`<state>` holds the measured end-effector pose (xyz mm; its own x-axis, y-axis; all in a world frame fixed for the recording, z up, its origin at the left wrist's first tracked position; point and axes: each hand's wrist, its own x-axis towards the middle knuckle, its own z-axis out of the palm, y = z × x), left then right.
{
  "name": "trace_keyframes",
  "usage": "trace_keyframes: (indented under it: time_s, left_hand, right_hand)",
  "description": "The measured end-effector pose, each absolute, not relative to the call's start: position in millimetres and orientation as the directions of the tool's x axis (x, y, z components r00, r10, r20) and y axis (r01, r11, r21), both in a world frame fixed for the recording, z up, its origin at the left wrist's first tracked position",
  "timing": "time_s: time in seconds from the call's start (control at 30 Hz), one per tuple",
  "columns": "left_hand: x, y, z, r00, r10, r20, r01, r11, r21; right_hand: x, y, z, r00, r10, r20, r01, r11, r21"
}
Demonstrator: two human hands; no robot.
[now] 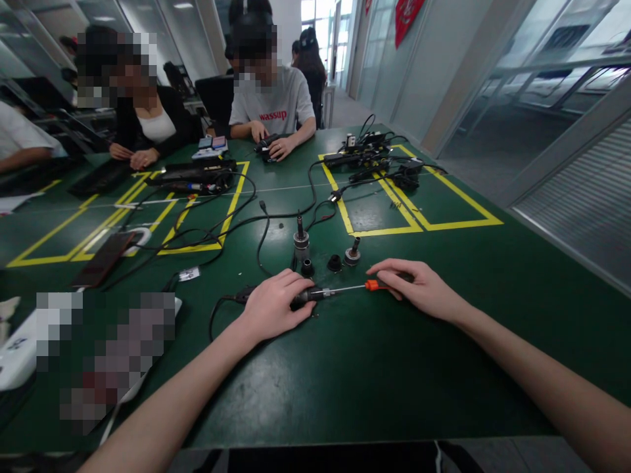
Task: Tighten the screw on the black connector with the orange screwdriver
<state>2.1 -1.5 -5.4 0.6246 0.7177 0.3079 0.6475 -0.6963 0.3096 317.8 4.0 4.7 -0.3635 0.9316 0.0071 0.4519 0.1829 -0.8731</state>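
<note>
While co-workers sit at the far side of the green table (345,368), a person's left hand (273,305) closes over a black corded part (308,296) lying flat near the table's middle. The right hand (419,286), at three o'clock of it, pinches the orange-collared handle of a screwdriver (352,288) whose thin shaft points at nine o'clock into the part's end. Three small fittings, a tall plug (301,240), a black cap (334,263) and a knobbed piece (352,253), stand loose at twelve o'clock, apparently not yet fitted. Judging by this, the work looks midway. Tangled cables (236,220) spread beyond.
</note>
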Motion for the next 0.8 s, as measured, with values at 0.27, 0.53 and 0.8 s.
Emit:
trace_keyframes:
  time_s: [0.27, 0.53, 0.8]
  left_hand:
    - [2.2, -1.7, -3.8, 0.624, 0.721, 0.302, 0.651, -0.693, 0.309]
    - [2.1, -0.9, -4.9, 0.629, 0.719, 0.296, 0.646, -0.695, 0.315]
    - [1.5, -1.0, -4.1, 0.627, 0.719, 0.300, 0.647, -0.695, 0.314]
  right_hand:
    - [317.6, 4.0, 5.2, -0.368, 0.927, 0.072, 0.443, 0.243, -0.863]
    - [316.3, 4.7, 3.6, -0.326, 0.940, 0.097, 0.414, 0.234, -0.880]
    - [315.6, 2.8, 5.9, -0.353, 0.935, 0.003, 0.451, 0.173, -0.875]
